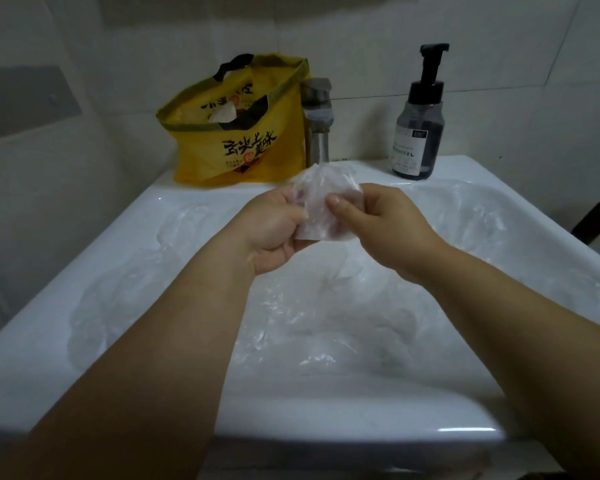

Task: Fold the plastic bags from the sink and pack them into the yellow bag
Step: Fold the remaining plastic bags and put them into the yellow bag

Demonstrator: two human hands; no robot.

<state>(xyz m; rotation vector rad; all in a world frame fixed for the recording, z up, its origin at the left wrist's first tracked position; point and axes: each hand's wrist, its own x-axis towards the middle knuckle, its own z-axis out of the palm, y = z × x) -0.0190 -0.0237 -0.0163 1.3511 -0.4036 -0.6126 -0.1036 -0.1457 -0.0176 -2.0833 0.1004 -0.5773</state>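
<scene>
A small, crumpled, translucent plastic bag [321,209] is held over the basin. The left hand [274,233] curls its fingers round the bag's left edge, and the right hand [378,223] pinches the right side between thumb and fingers. Under the fingers, more glossy, crinkled clear bags [326,323] lie loose in the white glazed sink [361,434]. Beyond the fingertips the yellow bag [236,133] stands open on the back ledge, with nothing between it and the hands. A metal tap [317,123] stands just beside it and a dark pump bottle [418,133] farther right.
</scene>
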